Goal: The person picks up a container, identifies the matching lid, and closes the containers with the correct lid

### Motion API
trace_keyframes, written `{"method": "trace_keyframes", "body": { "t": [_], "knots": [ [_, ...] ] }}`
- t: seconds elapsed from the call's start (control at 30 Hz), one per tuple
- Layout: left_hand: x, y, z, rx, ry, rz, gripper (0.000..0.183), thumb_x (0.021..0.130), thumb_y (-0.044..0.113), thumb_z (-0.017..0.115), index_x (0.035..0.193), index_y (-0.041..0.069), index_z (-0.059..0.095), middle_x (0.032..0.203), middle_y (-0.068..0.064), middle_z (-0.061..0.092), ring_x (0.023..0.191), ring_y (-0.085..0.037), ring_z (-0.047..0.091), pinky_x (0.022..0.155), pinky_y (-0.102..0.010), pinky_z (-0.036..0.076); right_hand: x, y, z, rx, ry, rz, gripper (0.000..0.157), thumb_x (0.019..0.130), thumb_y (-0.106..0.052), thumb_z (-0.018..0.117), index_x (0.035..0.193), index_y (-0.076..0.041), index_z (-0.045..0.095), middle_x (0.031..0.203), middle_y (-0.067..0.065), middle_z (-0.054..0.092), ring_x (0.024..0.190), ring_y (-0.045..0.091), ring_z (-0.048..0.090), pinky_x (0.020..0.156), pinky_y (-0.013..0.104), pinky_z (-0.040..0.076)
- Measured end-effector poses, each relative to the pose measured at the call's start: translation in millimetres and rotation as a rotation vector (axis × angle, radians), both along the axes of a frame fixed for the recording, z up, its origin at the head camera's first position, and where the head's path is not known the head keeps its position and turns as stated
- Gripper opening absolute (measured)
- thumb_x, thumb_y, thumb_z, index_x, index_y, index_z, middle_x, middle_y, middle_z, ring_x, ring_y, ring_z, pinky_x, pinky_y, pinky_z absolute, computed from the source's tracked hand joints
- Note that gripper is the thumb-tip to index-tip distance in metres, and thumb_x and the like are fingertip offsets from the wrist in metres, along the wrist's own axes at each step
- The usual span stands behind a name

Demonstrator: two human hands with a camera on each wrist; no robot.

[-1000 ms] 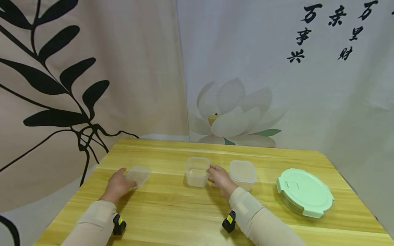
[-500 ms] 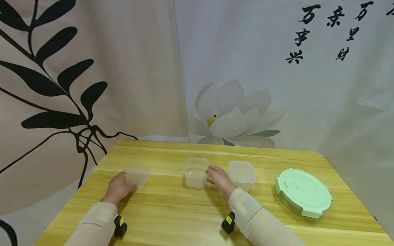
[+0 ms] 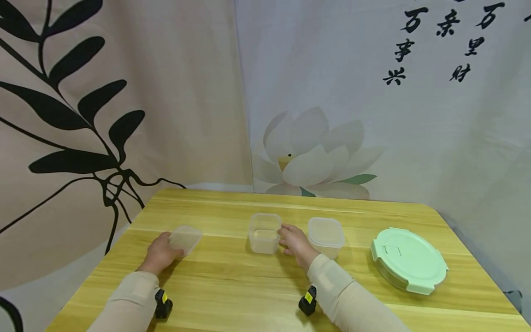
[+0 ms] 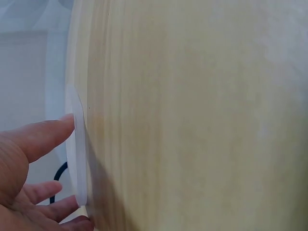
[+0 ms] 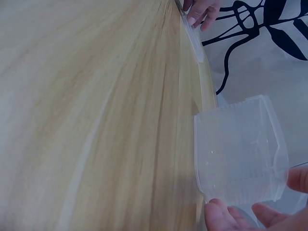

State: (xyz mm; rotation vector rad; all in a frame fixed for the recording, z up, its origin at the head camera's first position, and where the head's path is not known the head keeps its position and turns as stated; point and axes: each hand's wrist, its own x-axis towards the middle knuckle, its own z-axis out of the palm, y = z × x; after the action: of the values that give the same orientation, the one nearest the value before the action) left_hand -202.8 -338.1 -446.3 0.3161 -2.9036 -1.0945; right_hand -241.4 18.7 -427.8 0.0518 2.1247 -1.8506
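Note:
At the table's left, my left hand (image 3: 161, 253) holds a translucent plastic lid (image 3: 185, 239) by its near left corner, thumb on one edge and fingers at another. In the left wrist view the lid (image 4: 80, 154) shows edge-on, close over the wood. My right hand (image 3: 296, 243) touches the right side of an uncovered clear plastic food container (image 3: 265, 234) with relaxed fingers. In the right wrist view, fingertips (image 5: 219, 211) lie right at the wall of this upright container (image 5: 240, 149), which has nothing visible inside.
Just right of my right hand stands a second small container (image 3: 326, 235) with its lid on. Farther right sits a round box (image 3: 408, 258) with a mint-green clip lid. Behind the wooden table (image 3: 232, 295) hangs a printed cloth (image 3: 199, 92).
The head view has shifted slightly. Both hands, the lid and the containers keep nearly the same places.

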Motion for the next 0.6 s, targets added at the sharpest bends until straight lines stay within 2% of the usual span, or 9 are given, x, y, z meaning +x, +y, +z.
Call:
{"method": "trace_keyframes", "body": {
  "t": [0.3, 0.6],
  "knots": [
    [-3.2, 5, 2.2, 0.046, 0.046, -0.02, 0.082, 0.076, -0.001, 0.072, 0.139, -0.02, 0.025, 0.131, -0.045, 0.033, 0.118, -0.058, 0.037, 0.099, -0.065, 0.035, -0.4, 0, -0.3, 0.001, -0.01, -0.021, 0.056, 0.098, -0.024, 0.046, 0.145, 0.004, 0.035, 0.145, 0.025, 0.041, 0.126, 0.043, 0.046, 0.095, 0.051, 0.045],
    [-4.1, 13, 5.7, 0.058, 0.052, -0.012, 0.087, 0.071, -0.004, 0.074, 0.14, -0.018, 0.024, 0.127, -0.042, 0.024, 0.114, -0.053, 0.031, 0.096, -0.062, 0.038, -1.5, 0, -1.3, 0.003, -0.008, -0.023, 0.055, 0.098, -0.024, 0.046, 0.144, 0.003, 0.037, 0.144, 0.025, 0.042, 0.125, 0.042, 0.047, 0.093, 0.05, 0.046]
  ]
}}
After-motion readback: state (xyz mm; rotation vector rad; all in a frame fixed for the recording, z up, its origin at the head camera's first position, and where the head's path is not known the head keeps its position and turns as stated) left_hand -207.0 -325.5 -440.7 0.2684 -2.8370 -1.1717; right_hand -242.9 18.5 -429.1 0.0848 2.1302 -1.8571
